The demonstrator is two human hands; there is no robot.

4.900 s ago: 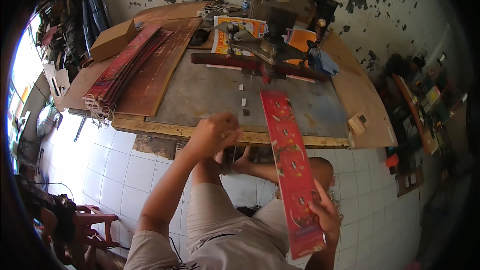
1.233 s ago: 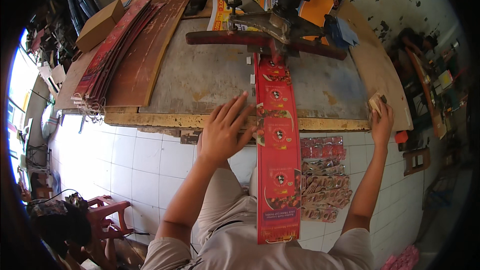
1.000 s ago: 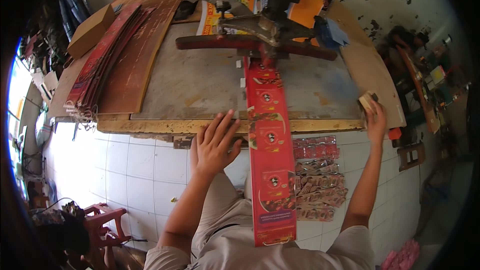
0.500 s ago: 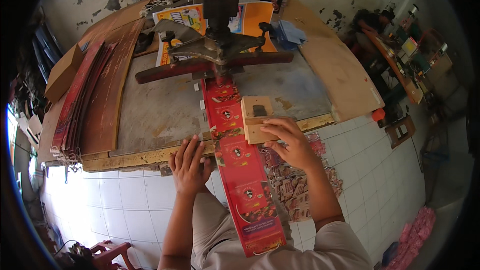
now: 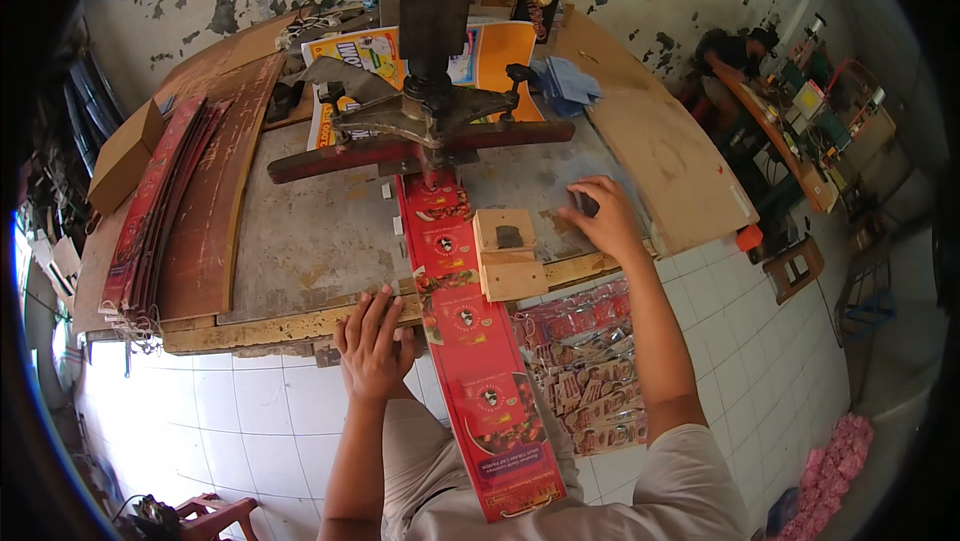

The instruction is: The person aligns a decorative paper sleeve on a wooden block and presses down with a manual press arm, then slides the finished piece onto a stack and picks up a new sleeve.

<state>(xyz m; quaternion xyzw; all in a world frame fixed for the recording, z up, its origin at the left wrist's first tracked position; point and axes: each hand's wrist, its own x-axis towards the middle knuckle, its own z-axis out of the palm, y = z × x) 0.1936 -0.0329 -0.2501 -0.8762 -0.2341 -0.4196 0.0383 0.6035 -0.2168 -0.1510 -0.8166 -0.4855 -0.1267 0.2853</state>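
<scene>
One red strip (image 5: pixel 468 349) pokes off the table (image 5: pixel 305 241) toward six o'clock, beside one wood block (image 5: pixel 515 278). The left hand (image 5: pixel 370 346), at nine, is empty; I can't tell if the right hand (image 5: pixel 609 219), at two, holds anything.

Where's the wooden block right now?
In the head view, the wooden block sits at the right edge of the red printed strip, by the table's near edge, left of the right hand.
</scene>
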